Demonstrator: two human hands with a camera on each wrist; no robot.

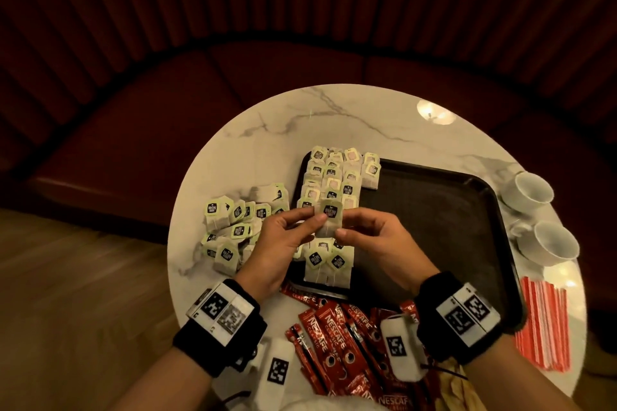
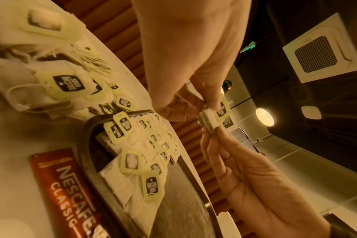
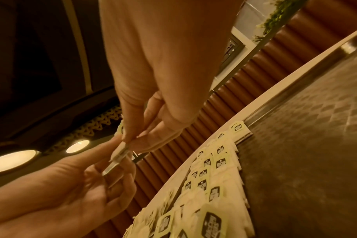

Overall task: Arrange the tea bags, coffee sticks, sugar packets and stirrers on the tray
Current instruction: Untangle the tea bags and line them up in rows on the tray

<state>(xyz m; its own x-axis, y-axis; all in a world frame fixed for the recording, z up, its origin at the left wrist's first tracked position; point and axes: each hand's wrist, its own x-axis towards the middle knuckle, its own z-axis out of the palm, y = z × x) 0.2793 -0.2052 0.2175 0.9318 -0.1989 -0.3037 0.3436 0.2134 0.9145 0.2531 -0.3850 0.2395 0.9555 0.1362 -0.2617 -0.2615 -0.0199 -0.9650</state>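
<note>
Both hands hold one tea bag (image 1: 329,220) with a green-and-black tag, just above the left part of the black tray (image 1: 434,227). My left hand (image 1: 300,230) pinches its left edge and my right hand (image 1: 354,230) pinches its lower right edge. Seen from the left wrist, the tea bag (image 2: 214,116) sits edge-on between the left fingers (image 2: 179,106) and the right fingers (image 2: 216,141). Rows of tea bags (image 1: 334,177) cover the tray's left side. A loose pile of tea bags (image 1: 233,227) lies on the table to the left.
Red coffee sticks (image 1: 334,337) are heaped at the front edge of the round marble table (image 1: 300,117). Red-striped stirrers (image 1: 541,327) lie at the right, beside two white cups (image 1: 531,190). The tray's right half is bare. A dark red bench curves behind the table.
</note>
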